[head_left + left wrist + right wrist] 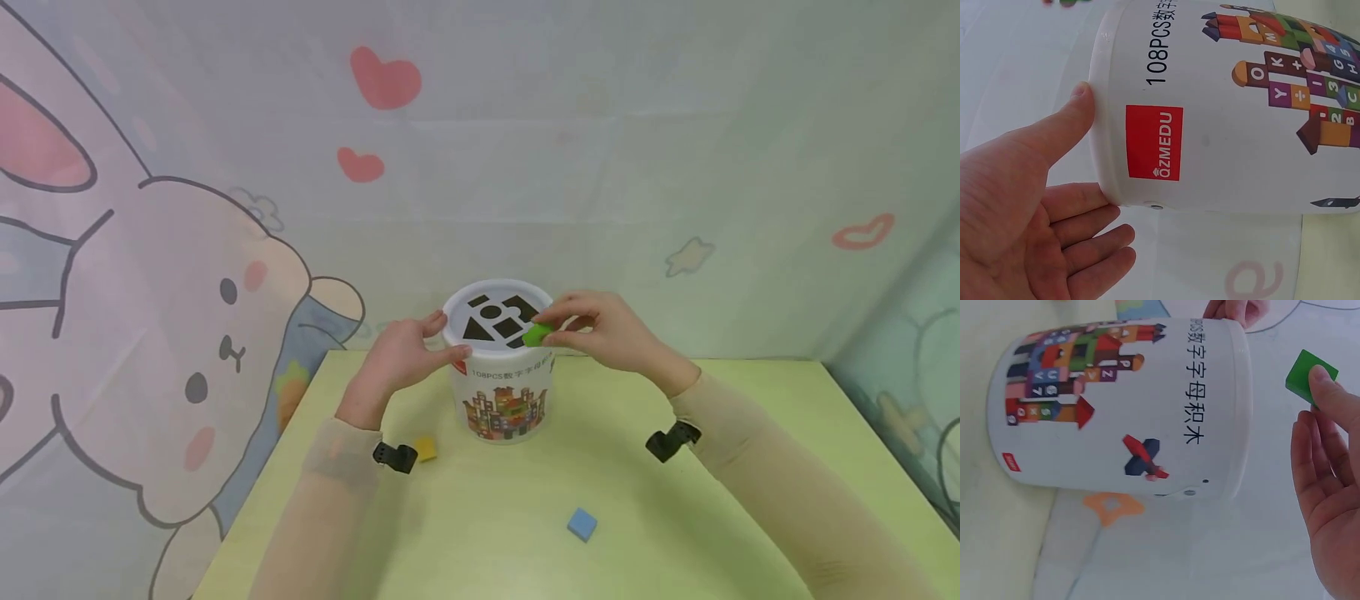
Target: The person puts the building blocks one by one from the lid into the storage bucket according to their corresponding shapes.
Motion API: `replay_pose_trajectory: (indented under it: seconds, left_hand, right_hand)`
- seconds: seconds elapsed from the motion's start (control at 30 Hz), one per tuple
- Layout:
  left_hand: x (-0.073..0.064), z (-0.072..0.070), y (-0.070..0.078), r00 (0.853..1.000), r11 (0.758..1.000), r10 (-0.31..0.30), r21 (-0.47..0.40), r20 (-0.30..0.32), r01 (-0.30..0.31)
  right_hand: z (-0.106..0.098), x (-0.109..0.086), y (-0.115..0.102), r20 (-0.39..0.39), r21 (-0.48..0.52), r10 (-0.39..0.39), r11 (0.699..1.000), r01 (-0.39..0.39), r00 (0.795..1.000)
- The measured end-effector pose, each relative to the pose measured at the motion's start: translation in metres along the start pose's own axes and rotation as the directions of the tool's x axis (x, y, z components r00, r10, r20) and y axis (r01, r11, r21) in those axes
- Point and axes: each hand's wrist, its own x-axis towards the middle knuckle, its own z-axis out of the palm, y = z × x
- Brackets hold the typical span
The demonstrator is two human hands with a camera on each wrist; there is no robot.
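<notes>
A white bucket (483,377) with a printed block-castle picture stands upright on the table. Its white lid (497,342) has several dark shaped holes, among them a triangle, a circle and a square. My left hand (401,354) rests at the left of the lid's rim, thumb and index finger touching it and the other fingers relaxed. In my right hand (607,329), a small green block (1312,376) is pinched between thumb and fingers. From the head view, this block overlaps the right front part of the lid; the right wrist view shows a gap between it and the rim.
On the pale green table (480,517), a yellow block (426,448) lies beside my left wrist. A blue block (582,524) is nearer the front, right of the bucket. Behind the table hangs a cloth backdrop (600,167) with a cartoon rabbit and hearts.
</notes>
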Motion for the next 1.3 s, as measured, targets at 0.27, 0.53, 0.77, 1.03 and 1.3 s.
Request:
replay_pose_trajectory:
  seconds: [0.27, 0.53, 0.77, 1.03, 1.3]
  left_hand:
    - [-0.002, -0.002, 0.001, 1.000, 1.000, -0.008, 0.005, 0.007, 0.008]
    - [-0.002, -0.004, 0.004, 1.000, 1.000, 0.008, 0.005, 0.014, -0.008]
    - [-0.001, -0.002, 0.004, 1.000, 1.000, 0.005, 0.002, 0.018, -0.005]
    - [0.000, 0.001, 0.006, 1.000, 1.000, 0.003, -0.002, 0.026, -0.003]
    - [0.002, -0.001, 0.009, 0.999, 1.000, 0.014, 0.011, 0.031, -0.015]
  right_hand:
    - [0.006, 0.061, 0.005, 0.037, -0.165, 0.056, 0.985, -0.049, 0.998]
    - [0.020, 0.097, 0.013, 0.027, -0.209, 0.186, 0.962, -0.177, 0.982]
    - [0.033, 0.111, 0.025, 0.039, -0.207, 0.225, 0.955, -0.213, 0.974]
    - [0.033, 0.109, 0.027, 0.033, -0.229, 0.251, 0.944, -0.237, 0.968]
    - [0.034, 0.111, 0.032, 0.033, -0.223, 0.277, 0.939, -0.263, 0.960]
